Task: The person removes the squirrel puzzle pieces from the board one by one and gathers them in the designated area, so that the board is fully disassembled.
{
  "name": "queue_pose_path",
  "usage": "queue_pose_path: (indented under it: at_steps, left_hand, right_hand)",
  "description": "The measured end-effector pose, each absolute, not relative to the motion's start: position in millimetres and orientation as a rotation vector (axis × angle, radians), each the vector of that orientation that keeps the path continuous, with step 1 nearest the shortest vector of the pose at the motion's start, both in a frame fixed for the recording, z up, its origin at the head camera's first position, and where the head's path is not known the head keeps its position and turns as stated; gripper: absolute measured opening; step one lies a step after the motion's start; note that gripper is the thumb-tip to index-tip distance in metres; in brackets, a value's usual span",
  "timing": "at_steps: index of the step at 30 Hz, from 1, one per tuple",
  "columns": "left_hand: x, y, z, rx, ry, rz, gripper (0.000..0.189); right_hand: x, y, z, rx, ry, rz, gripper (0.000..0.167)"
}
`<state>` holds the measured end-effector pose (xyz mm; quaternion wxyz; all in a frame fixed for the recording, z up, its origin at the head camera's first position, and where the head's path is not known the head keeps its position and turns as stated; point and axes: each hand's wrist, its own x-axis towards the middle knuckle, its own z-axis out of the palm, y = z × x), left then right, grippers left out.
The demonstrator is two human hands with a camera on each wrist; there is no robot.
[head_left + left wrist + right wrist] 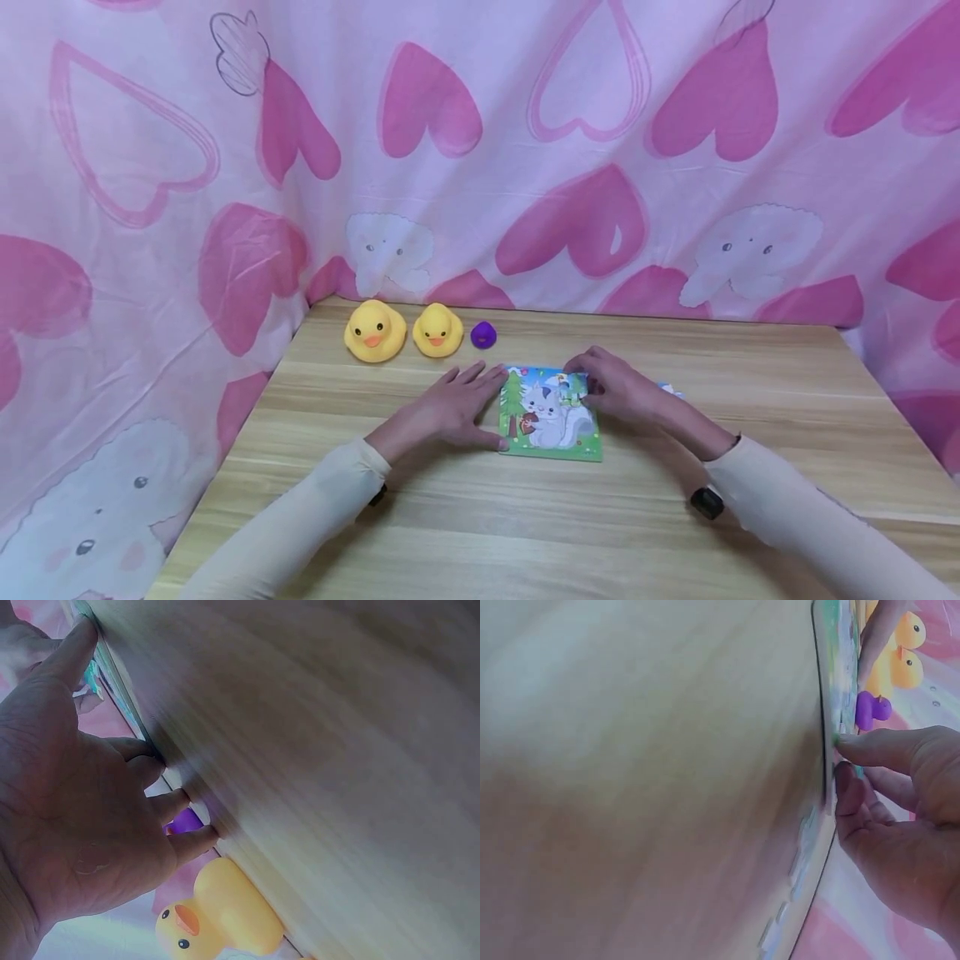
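The picture puzzle point(551, 421), showing a grey squirrel holding a brown nut, is lying flat near the middle of the bench point(450, 533), its lower edge facing the wearer. The left hand point(459, 407) is resting beside it with the grip spread: the thumb is touching the lower left corner, the index finger is reaching the upper left corner, and the remaining fingers are extending toward the far side, relaxed and not curled around anything. The right hand point(618, 387) is working at the upper right corner, its fingers bending over the puzzle's edge; in the right wrist view the thumb and fingertips are meeting that edge, but whether the grip is pinching a separate piece cannot be told. Loose pieces point(802, 847) are lying on the bench to the right of the puzzle, the right forearm partly covering them in the head view. A large yellow duck point(375, 333), a medium yellow duck point(438, 332) and a small purple duck point(483, 335) are standing in a row, left to right, beyond the left hand, near the far edge. A pink cloth point(450, 183) printed with hearts is hanging behind the bench.
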<state>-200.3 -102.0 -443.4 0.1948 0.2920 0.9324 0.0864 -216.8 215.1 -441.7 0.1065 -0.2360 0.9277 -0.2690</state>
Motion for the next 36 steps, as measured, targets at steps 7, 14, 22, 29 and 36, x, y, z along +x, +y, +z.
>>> queue_pose_path:
  at_steps: [7,14,22,29,36]
  left_hand:
    - [-201.6,-101.6,-441.0,0.822,2.613,0.23,0.115]
    - [-202.5,-102.1,-440.0,0.814,2.611,0.245,0.115]
    - [-202.0,-101.1,-439.5,0.819,2.609,0.234,0.115]
    - [-200.9,-101.5,-441.4,0.817,2.602,0.237,0.115]
    - [-199.4,-102.2,-438.4,0.815,2.596,0.247,0.114]
  right_hand:
    - [-207.8,240.4,-435.1,-0.655,2.785,-0.823,0.051]
    - [-201.1,296.5,-425.9,-0.642,2.843,-0.836,0.053]
    - [-192.9,356.0,-429.7,-0.563,2.878,-0.795,0.05]
    - [-188.3,382.0,-438.0,-0.498,2.849,-0.761,0.05]
    - [-193.6,391.1,-442.1,-0.455,2.809,-0.75,0.05]
